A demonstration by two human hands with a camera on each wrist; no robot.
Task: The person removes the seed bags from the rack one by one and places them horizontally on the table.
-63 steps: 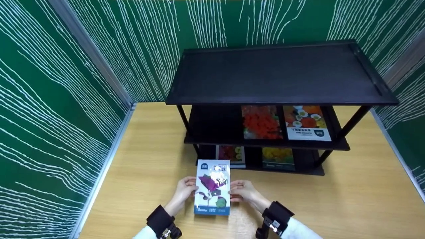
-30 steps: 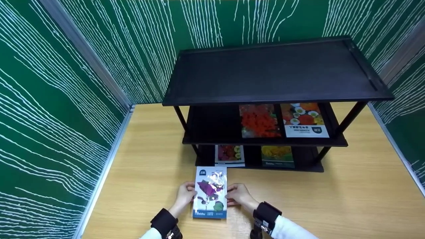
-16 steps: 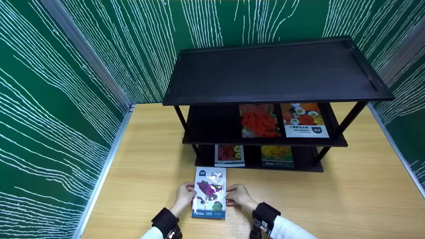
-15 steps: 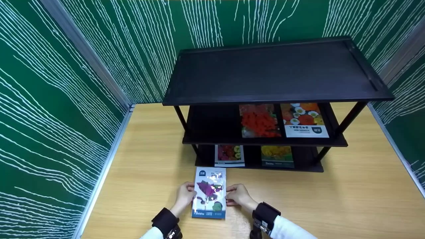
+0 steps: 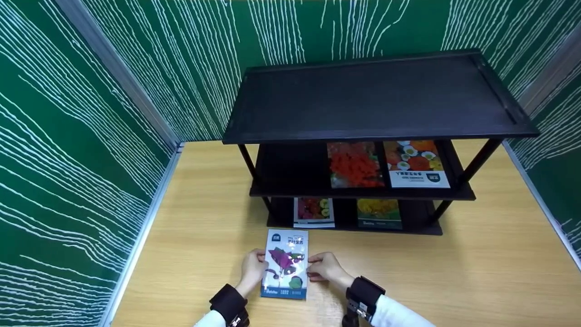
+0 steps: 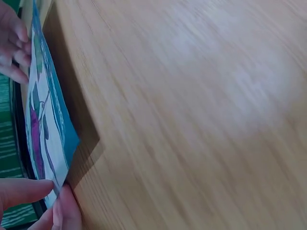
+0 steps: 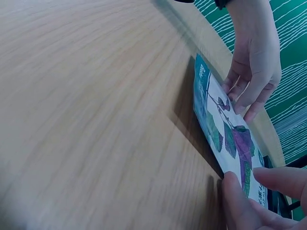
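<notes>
A white seed packet [image 5: 285, 263] with a purple flower picture and a blue lower band is held just in front of the black rack, its face up. My left hand [image 5: 253, 270] pinches its left edge; in the left wrist view the thumb [image 6: 26, 191] lies over the face, with fingers under the edge. On the opposite edge my right hand [image 5: 330, 268] pinches it between thumb [image 7: 283, 179] and fingers. Shadows beneath the packet in both wrist views show it slightly raised off the wooden table [image 5: 204, 204].
The black three-tier rack [image 5: 381, 100] stands behind the packet. Red-flower [image 5: 355, 165] and mixed-flower [image 5: 416, 164] packets lie on its middle shelf. Two more, one red-and-yellow [image 5: 314, 212] and one yellow [image 5: 379, 213], lie on the bottom shelf. Green walls [image 5: 68, 136] enclose the table.
Both hands have brought the packet slightly toward me and lower, away from the rack's front edge. In the last half second it has barely shifted, and the glare on it has faded.
</notes>
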